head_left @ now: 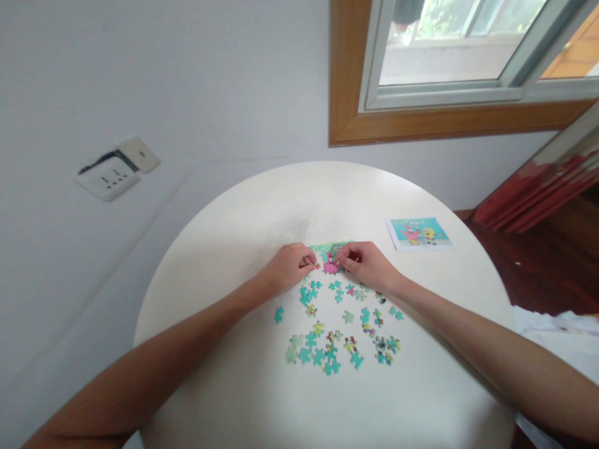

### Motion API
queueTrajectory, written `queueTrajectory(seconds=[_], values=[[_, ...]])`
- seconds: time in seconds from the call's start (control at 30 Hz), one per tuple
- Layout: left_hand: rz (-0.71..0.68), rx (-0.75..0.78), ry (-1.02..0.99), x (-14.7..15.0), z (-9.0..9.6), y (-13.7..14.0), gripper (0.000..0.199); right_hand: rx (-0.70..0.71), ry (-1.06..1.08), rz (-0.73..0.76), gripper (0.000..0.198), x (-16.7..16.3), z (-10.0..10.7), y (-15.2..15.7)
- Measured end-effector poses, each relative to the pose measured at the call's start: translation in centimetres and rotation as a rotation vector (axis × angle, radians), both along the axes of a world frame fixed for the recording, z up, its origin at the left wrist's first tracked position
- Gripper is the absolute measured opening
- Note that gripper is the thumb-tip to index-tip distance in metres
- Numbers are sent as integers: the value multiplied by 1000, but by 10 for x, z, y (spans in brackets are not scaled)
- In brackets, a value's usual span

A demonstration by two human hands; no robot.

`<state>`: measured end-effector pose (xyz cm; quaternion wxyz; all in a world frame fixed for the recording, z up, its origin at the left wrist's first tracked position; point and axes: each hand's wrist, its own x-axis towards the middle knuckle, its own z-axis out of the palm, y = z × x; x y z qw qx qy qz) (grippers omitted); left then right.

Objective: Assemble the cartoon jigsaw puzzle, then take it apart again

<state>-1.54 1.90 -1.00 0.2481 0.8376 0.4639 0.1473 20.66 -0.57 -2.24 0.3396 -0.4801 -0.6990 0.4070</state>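
Observation:
A partly joined jigsaw puzzle (331, 265) with a pink figure and a green top strip lies near the middle of the white round table (224, 218). My left hand (294, 265) pinches a small pink and yellow puzzle piece (317, 266) at the puzzle's left side. At its right side, my right hand (362, 259) has thumb and fingers pressed together over the joined part; what they hold, if anything, is hidden. Loose teal, pale green and multicoloured puzzle pieces (318, 357) are scattered on the near side of both hands.
A printed reference picture (421, 234) with a pink and a yellow cartoon figure lies at the table's right. Beyond the table are a white wall with a socket (110, 178), a wood-framed window (346, 118) and a red curtain (528, 193). White material (556, 337) is at the lower right.

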Motion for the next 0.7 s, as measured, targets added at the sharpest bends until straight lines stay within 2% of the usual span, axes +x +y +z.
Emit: queueTrajectory(seconds=[0.27,0.5,0.7], values=[[-18,33,-21,-1,-2,0,6,8,3,9,13,0,-3,1],[48,-52,-129,6,3,-2,5,-1,-11,8,14,0,-1,0],[49,-29,-134,8,2,-2,6,0,-14,9,14,0,-3,1]])
